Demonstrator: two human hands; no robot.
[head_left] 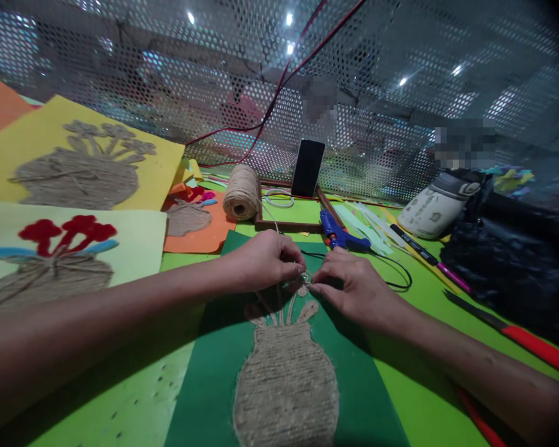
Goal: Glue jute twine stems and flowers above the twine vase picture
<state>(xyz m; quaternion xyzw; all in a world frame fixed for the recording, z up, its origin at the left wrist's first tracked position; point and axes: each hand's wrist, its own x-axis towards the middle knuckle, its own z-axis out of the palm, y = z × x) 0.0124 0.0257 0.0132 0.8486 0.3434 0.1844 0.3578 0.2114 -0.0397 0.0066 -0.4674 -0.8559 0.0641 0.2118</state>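
Observation:
On a dark green sheet [214,360] lies a vase shape [286,385] made of rows of jute twine, with twine stems and leaf loops rising from its neck. Above the stems, my left hand [272,261] pinches jute twine [306,278] between thumb and fingers. My right hand [354,282] grips the same twine from the other side, fingertips close to the left ones. Small loops of the twine show between both hands; part of the flower area is hidden under them. A strand runs back toward a twine spool [241,194].
Behind the hands are a blue glue gun [338,233], a brown frame [279,227] and a phone [309,167]. Scissors with red handles [538,351], a marker [414,245], a bottle [435,205] and a black bag [507,261] lie right. Finished-looking twine pictures [140,226] lie left.

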